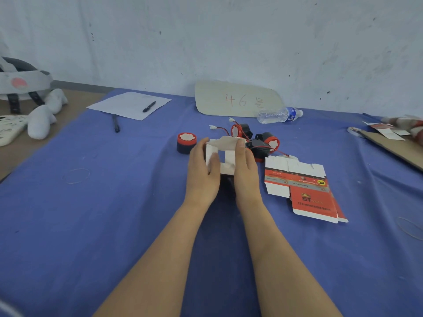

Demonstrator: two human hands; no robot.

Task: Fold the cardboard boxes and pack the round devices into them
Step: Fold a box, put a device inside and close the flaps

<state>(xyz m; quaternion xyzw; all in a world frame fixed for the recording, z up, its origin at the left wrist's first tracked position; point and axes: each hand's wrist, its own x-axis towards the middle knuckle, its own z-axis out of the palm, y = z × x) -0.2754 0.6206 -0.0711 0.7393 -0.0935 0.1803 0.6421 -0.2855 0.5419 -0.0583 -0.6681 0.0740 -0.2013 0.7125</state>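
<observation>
Half-folded box (225, 154) at table (114, 213) centre, gripped by left hand (201, 175) and right hand (247, 177). Device (186, 143) just left; wired devices (254, 136) crowd behind; blanks (304, 191) right; bottle (278, 114) far edge.

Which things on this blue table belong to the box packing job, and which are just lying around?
Job: half-folded box, gripped by left hand and right hand; flat box blanks; upright round device; wired round devices.
Lying about: paper sheet, pens, water bottle, cardboard marked 46.
</observation>
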